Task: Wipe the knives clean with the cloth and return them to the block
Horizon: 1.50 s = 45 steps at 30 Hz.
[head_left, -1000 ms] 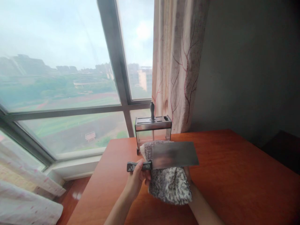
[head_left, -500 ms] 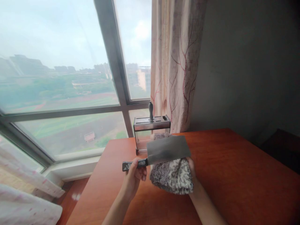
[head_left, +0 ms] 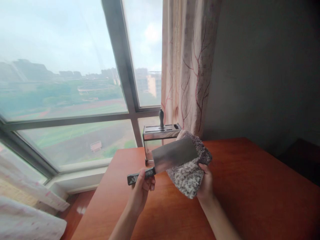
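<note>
My left hand [head_left: 143,186] grips the dark handle of a steel cleaver [head_left: 172,155], whose broad blade tilts up to the right above the table. My right hand [head_left: 206,181] holds a grey speckled fluffy cloth [head_left: 190,171] against the far side of the blade; the cloth wraps up behind the blade's right end. Both are raised above the orange-brown wooden table [head_left: 250,200]. Just behind them stands a metal and clear knife block [head_left: 161,133] with one dark-handled tool standing upright in a slot.
A large window [head_left: 75,83] with a grey frame fills the left. A patterned curtain [head_left: 187,66] hangs behind the knife block. A grey wall is on the right. Pale fabric [head_left: 25,220] lies low at the left, beside the table's left edge.
The cleaver has tilted, its blade end rising and drawing in to the left. The cloth, which hung below the blade, is now lifted and bunched behind the blade's right end.
</note>
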Each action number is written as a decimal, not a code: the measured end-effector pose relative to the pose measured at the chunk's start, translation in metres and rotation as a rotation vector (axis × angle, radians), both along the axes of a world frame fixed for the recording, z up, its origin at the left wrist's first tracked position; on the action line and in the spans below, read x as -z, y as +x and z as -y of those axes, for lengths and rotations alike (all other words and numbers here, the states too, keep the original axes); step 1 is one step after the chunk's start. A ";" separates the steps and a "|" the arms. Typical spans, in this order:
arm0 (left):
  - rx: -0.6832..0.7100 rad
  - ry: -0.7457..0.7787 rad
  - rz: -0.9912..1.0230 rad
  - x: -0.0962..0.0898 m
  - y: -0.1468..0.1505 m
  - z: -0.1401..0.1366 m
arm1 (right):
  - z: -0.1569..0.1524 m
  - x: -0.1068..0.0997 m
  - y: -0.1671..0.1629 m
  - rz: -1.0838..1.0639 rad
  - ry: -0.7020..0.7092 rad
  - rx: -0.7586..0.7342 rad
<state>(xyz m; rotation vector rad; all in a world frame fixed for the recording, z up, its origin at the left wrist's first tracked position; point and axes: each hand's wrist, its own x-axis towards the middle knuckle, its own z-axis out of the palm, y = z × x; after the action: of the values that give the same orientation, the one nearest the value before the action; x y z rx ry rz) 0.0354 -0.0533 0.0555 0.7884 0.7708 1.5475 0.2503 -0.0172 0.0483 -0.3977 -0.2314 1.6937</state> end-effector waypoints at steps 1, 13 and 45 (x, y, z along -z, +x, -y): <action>-0.001 0.002 -0.001 -0.001 0.001 0.001 | 0.001 0.001 -0.004 -0.001 0.009 -0.005; -0.011 0.062 -0.024 0.001 0.006 0.005 | 0.008 -0.001 -0.023 -0.016 0.087 -0.224; -0.091 0.016 0.060 0.009 -0.009 -0.009 | 0.015 -0.006 -0.017 0.119 0.258 -0.162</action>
<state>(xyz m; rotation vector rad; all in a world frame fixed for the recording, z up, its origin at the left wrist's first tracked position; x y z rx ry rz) 0.0266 -0.0445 0.0464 0.7239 0.7597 1.6532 0.2334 -0.0320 0.0540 -0.2925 -0.5765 1.7730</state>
